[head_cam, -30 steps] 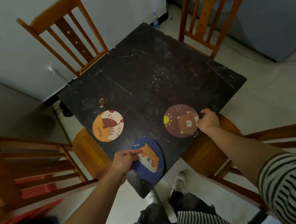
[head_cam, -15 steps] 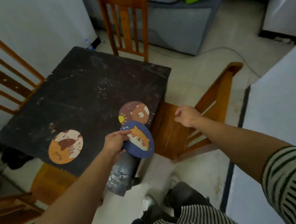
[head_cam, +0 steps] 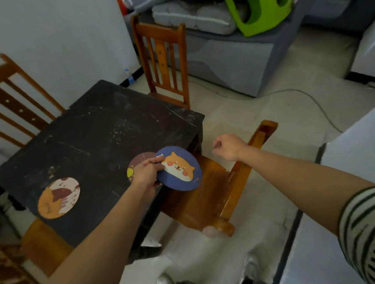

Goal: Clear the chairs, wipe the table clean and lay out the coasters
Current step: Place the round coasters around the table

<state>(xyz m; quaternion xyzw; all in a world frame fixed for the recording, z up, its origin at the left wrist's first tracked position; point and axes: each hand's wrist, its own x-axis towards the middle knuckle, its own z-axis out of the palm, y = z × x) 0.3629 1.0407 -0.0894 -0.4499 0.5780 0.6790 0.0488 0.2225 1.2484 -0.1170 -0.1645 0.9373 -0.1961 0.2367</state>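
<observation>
Holding: blue coaster with a dog face, pinched at its left edge by the left hand, thumb on top; raised over the table's right near edge, jutting out above the chair seat.
Right hand: loosely curled, empty, hovering above the right chair, touching nothing.
Already laid: orange coaster flat near the table's near left side; brown coaster flat near the right edge, partly hidden under the left hand and the blue one.
Table: dark, scuffed, speckled with pale marks toward the far side; hard to tell whether those are dirt or wear.
Chairs: far chair tucked at the far right side, left chair against the far left side, right chair angled beside the near right edge; seats in view bare.
Step in hand: laying out the coasters, with the last of three visible ones not yet set down.
Progress: judged late in the task, clearing and wiping seemingly done.
Next move calls for: choosing an open spot well apart from the other two, probably toward the far side, carrying the blue coaster there, lowering it flat and letting go.
Risk: setting it too near the edge, where it overhangs, or overlapping the brown one.
</observation>
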